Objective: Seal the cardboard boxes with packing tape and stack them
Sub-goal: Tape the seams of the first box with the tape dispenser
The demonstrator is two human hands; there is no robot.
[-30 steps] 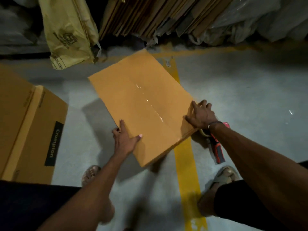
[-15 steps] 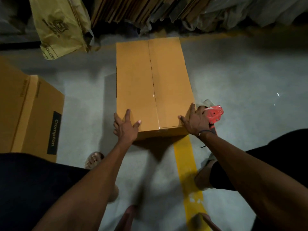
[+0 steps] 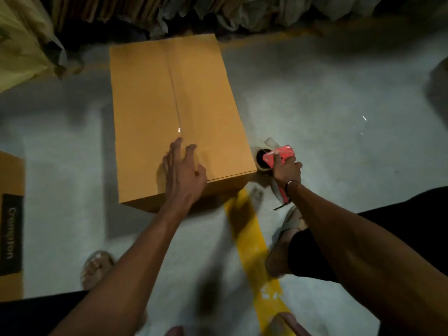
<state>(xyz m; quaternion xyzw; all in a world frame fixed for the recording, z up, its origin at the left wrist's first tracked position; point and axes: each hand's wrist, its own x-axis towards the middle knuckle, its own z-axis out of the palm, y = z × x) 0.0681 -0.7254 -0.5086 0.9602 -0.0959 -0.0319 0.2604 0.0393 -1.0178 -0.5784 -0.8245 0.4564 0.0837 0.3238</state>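
Yellow paint runs as a stripe (image 3: 252,241) up the grey floor (image 3: 339,112) from the near edge toward the cardboard box (image 3: 169,105). Two sandalled feet stand on either side of it. The left hand (image 3: 184,173) rests on the box's near top, fingers (image 3: 177,147) spread and released. Just right of the box's near right corner, the right hand (image 3: 287,172) grips a red tape dispenser (image 3: 278,156), fingers clenched round it. The box stands on the floor, flaps closed along a centre seam. Another box (image 3: 11,214) sits far left. Flattened cardboard sheets (image 3: 97,10) lean at the far edge.
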